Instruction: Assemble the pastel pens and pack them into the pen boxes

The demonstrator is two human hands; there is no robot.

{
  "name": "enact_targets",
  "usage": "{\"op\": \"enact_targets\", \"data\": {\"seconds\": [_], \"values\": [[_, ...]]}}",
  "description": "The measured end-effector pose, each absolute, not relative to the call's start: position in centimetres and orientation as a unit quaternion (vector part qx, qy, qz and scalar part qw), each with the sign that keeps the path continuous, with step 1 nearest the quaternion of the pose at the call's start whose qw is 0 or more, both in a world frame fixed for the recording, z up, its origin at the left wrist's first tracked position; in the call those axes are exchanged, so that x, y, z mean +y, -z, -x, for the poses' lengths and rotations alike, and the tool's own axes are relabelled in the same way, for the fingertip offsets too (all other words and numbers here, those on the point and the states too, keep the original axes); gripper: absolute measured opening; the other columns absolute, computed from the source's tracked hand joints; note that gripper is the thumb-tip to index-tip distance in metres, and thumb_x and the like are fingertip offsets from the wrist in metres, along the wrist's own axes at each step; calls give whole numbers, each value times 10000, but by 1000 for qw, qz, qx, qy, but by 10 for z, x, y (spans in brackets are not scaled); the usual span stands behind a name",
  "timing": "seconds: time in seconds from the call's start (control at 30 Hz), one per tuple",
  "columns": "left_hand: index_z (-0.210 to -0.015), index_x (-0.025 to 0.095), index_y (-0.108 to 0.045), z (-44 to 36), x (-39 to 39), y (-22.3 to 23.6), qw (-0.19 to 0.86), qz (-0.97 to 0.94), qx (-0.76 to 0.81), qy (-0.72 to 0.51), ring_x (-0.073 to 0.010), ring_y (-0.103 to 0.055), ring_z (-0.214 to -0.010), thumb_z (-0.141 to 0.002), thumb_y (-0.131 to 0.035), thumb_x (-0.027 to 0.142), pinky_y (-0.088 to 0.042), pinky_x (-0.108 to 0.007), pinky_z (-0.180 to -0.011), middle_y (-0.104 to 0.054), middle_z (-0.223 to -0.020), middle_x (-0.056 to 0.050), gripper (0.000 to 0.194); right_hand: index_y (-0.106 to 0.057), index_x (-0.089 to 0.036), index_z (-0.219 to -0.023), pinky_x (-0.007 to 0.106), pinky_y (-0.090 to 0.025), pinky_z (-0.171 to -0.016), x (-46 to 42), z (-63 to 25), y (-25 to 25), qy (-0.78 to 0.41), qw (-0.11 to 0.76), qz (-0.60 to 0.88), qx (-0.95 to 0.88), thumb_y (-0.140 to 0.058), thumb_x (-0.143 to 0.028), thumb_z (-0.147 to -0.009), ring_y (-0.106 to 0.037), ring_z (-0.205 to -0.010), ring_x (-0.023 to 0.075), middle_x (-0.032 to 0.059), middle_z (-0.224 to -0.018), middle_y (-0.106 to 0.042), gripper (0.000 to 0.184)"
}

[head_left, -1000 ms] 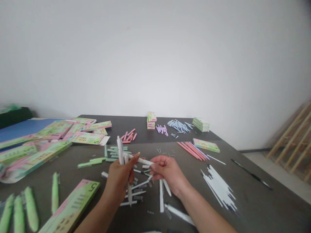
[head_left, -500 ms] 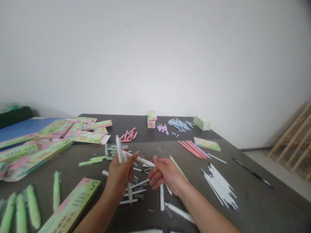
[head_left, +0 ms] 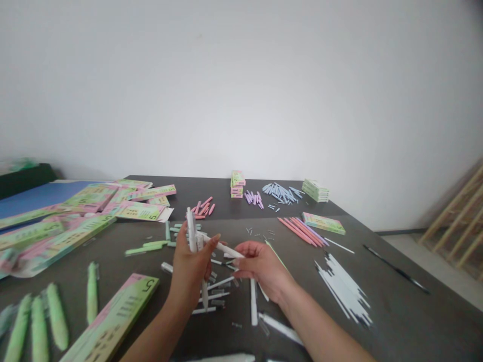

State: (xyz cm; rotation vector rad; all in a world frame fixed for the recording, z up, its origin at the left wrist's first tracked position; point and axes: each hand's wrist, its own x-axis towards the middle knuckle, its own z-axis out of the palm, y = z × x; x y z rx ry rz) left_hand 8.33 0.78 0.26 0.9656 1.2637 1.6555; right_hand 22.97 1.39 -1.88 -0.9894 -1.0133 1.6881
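My left hand [head_left: 191, 264] is closed around white pens [head_left: 191, 231], which stand nearly upright in the grip. Between both hands runs another white pen [head_left: 227, 250], lying slantwise; the left thumb and fingers hold its left end. At its right end, my right hand [head_left: 262, 264] pinches it with thumb and fingers. Beneath the hands lie loose white pen parts [head_left: 253, 301] and small clear pieces, partly covered by the hands. A white pen barrel [head_left: 281, 328] rests near my right forearm.
Several green pens [head_left: 57, 317] and a pink-green box [head_left: 113, 322] lie at front left. Flat boxes [head_left: 139, 211] are piled behind. White refills [head_left: 343, 286], pink barrels [head_left: 296, 232] and a black pen [head_left: 396, 269] lie right. Blue parts [head_left: 281, 192] and stacked boxes [head_left: 237, 185] are at the back.
The right fingers have shifted their hold on the slanted pen, with the index finger now curled over its end. The left hand keeps its pens. The view has moved slightly.
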Motion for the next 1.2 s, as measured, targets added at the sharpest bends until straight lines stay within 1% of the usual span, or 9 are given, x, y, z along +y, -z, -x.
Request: {"op": "enact_targets", "data": {"seconds": [0.1,0.23,0.33,0.47,0.6,0.67,0.77,0.9,1.2], "values": [[-1056,225,-457,-84,8,-2,415,-388,490,-662,-36,-300,-250,-653,-757,405,-254,-150,-236,-596,-565,92,533,-624,-145,-915,312,-567,-540,12,-229,17,-696,425,403,-415,-863,-506,-507,-616,-553,126,5,-711,-652,595],[-1109,228,-438,-82,9,-1,413,-388,486,-665,-38,-299,-251,-671,-748,385,-253,-151,-237,-643,-592,61,559,-609,-115,-738,289,-513,-439,11,-226,17,-669,403,434,-450,-715,-695,-567,-517,-384,92,3,-547,-597,614],[-1184,242,-394,-77,13,0,402,-383,490,-672,-44,-299,-258,-689,-726,393,-269,-161,-238,-666,-617,47,615,-594,-139,-735,264,-507,-470,14,-229,18,-616,419,459,-484,-789,-584,-511,-553,-440,102,-23,-561,-594,535],[-1196,249,-401,-66,20,3,364,-387,510,-677,-45,-302,-268,-670,-728,404,-279,-162,-246,-611,-584,85,639,-592,-159,-726,248,-492,-498,19,-243,16,-542,415,490,-543,-762,-381,-593,-576,-527,122,-27,-585,-598,309],[-1188,237,-430,-55,27,7,317,-408,552,-654,-55,-325,-271,-647,-738,409,-278,-169,-263,-534,-556,112,646,-625,-157,-687,213,-399,-470,23,-258,15,-465,389,519,-603,-660,-162,-635,-509,-493,102,-38,-556,-568,63],[-1195,237,-439,-48,31,9,288,-429,572,-637,-73,-389,-310,-648,-734,394,-320,-180,-312,-523,-572,107,640,-645,-154,-666,206,-354,-484,24,-263,16,-427,377,530,-629,-639,-92,-614,-489,-506,96,-37,-557,-568,81],[-1191,243,-468,-41,35,12,247,-478,592,-600,-127,-537,-461,-635,-735,337,-418,-222,-452,-565,-646,71,624,-693,-157,-688,216,-330,-514,24,-266,16,-385,357,534,-662,-631,-68,-612,-479,-537,104,-27,-577,-586,133],[-1195,259,-512,-44,35,14,238,-564,593,-523,-159,-579,-529,-634,-715,292,-437,-265,-564,-612,-696,53,597,-733,-173,-740,233,-345,-564,21,-263,12,-358,338,525,-694,-631,-89,-635,-497,-581,123,-16,-610,-610,168],[-1324,272,-420,-55,22,12,215,-630,615,-423,-193,-556,-483,-749,-613,333,-373,-260,-564,-600,-540,74,609,-693,-163,-744,202,-346,-460,22,-279,1,-409,331,522,-672,-628,-123,-641,-462,-481,94,-43,-535,-541,129]]}}
